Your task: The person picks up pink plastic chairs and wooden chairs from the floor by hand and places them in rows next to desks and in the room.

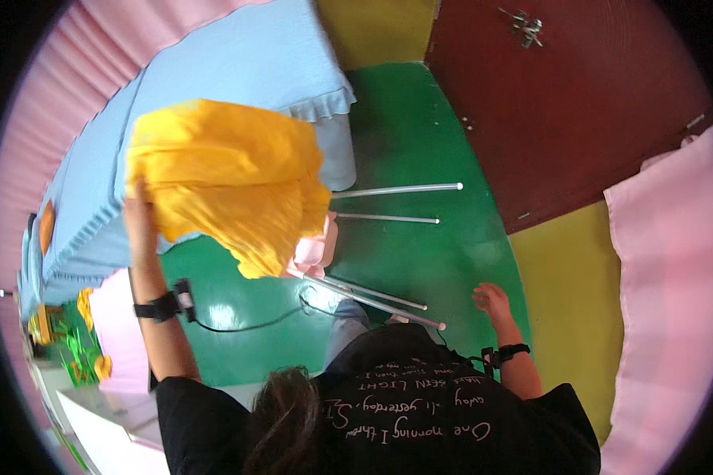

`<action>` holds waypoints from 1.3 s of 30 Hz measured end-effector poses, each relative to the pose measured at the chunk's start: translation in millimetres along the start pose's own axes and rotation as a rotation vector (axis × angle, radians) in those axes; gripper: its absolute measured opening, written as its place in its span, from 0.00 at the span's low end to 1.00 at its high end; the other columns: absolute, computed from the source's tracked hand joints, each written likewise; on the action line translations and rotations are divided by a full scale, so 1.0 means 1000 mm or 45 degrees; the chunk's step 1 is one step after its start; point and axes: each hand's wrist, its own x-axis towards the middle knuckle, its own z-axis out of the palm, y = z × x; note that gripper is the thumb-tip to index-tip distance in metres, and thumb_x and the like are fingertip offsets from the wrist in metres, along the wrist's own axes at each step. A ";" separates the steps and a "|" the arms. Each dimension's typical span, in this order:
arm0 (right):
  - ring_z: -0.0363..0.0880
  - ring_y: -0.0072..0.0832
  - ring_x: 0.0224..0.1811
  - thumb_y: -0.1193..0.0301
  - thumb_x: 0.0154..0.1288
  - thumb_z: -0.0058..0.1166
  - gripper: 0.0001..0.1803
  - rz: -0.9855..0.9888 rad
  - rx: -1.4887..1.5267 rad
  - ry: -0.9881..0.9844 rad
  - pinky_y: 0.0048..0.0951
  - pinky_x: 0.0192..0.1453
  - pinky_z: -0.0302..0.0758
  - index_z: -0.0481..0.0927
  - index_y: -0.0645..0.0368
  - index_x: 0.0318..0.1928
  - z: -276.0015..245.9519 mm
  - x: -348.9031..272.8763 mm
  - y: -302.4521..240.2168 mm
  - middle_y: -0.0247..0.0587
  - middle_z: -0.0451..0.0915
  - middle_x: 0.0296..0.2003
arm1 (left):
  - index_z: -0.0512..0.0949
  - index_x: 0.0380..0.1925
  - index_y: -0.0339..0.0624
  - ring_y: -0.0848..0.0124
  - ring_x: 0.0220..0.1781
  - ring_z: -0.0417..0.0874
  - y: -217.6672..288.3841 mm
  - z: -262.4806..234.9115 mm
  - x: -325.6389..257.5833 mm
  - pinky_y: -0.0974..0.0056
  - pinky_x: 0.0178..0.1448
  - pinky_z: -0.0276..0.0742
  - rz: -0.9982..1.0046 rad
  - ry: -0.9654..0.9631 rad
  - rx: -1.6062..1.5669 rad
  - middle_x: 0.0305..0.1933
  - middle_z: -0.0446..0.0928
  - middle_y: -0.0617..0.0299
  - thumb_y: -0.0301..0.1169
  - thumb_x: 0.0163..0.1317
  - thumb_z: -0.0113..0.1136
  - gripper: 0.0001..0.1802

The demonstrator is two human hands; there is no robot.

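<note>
My left hand [139,212] grips the left edge of a yellow cloth [230,170], fingers partly hidden behind it. The cloth spreads to the right in loose folds, its lower corner hanging down. Behind and under it shows part of a pink plastic seat [313,249] with thin metal legs [396,190] that end in white caps and point to the right. Most of this seat is covered, and I cannot tell whether the cloth rests on it. My right hand [491,301] is held out at the right over the floor, empty, its fingers apart and slightly bent.
A bed or table with a light blue ruffled cover [238,59] stands at the far left. The floor [420,134] is green. A dark red door [570,103] is at the far right, beside a pink curtain [665,293]. A black cable [253,327] runs from my left wrist.
</note>
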 end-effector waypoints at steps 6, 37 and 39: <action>0.77 0.30 0.40 0.64 0.63 0.44 0.16 -0.011 -0.031 -0.181 0.29 0.37 0.73 0.69 0.58 0.48 0.004 0.023 0.013 0.41 0.76 0.41 | 0.64 0.53 0.34 0.61 0.51 0.75 -0.052 -0.230 -0.074 0.60 0.52 0.73 -0.991 0.600 -1.293 0.51 0.71 0.52 0.42 0.61 0.47 0.27; 0.77 0.36 0.38 0.64 0.64 0.41 0.15 0.291 -0.386 0.046 0.35 0.36 0.73 0.68 0.59 0.46 0.195 -0.013 0.024 0.43 0.75 0.39 | 0.71 0.38 0.44 0.67 0.32 0.76 -0.261 0.212 -0.434 0.62 0.33 0.74 -2.119 -0.584 -1.277 0.33 0.73 0.61 0.35 0.57 0.47 0.11; 0.78 0.39 0.38 0.64 0.63 0.43 0.15 0.362 -0.483 -0.075 0.37 0.37 0.75 0.68 0.59 0.47 0.230 -0.022 0.017 0.45 0.76 0.40 | 0.71 0.38 0.44 0.67 0.34 0.76 -0.226 0.282 -0.421 0.59 0.35 0.72 -2.195 -0.746 -1.407 0.33 0.73 0.61 0.36 0.55 0.49 0.12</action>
